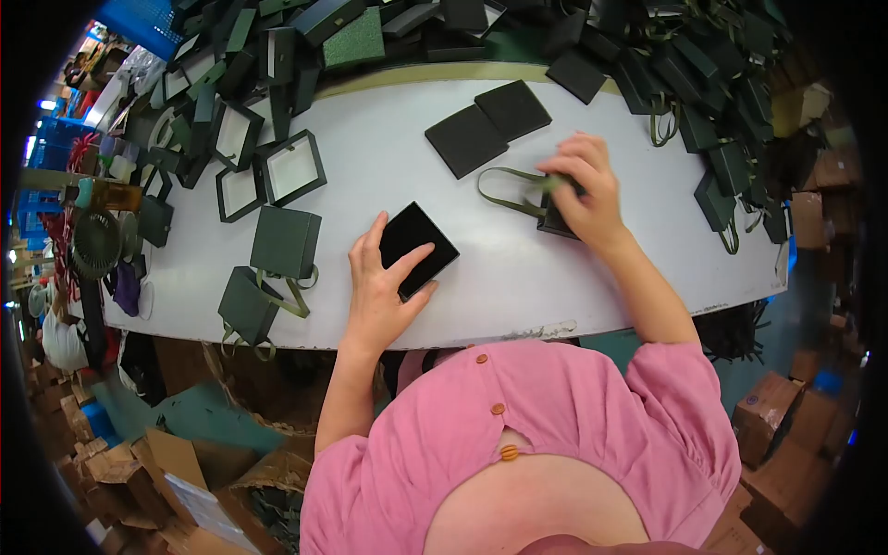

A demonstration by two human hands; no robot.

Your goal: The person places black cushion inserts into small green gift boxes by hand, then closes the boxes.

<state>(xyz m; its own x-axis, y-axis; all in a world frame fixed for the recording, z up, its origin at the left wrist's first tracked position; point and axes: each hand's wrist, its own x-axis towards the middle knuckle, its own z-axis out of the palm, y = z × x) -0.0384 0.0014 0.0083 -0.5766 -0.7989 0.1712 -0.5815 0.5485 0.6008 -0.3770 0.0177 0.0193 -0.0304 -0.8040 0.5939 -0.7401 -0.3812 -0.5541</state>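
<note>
My left hand (381, 289) grips a square black box piece (405, 242) near the table's front edge, its fingers along the edges and one finger reaching over the dark face. To the right, my right hand (587, 190), slightly blurred, closes over a small dark green box (555, 222). A green ribbon loop (504, 190) extends from this box to the left across the table. Two flat black square pieces (467, 139) lie between the hands and the far edge, one overlapping the other's corner.
Two green boxes with ribbon loops (285, 242) stand left of my left hand. Open box frames (292, 168) lie behind them. Piles of dark green boxes (351, 37) line the back, with more ribboned boxes (726, 166) at right. Cardboard cartons (768, 407) stand beyond the white table (370, 139).
</note>
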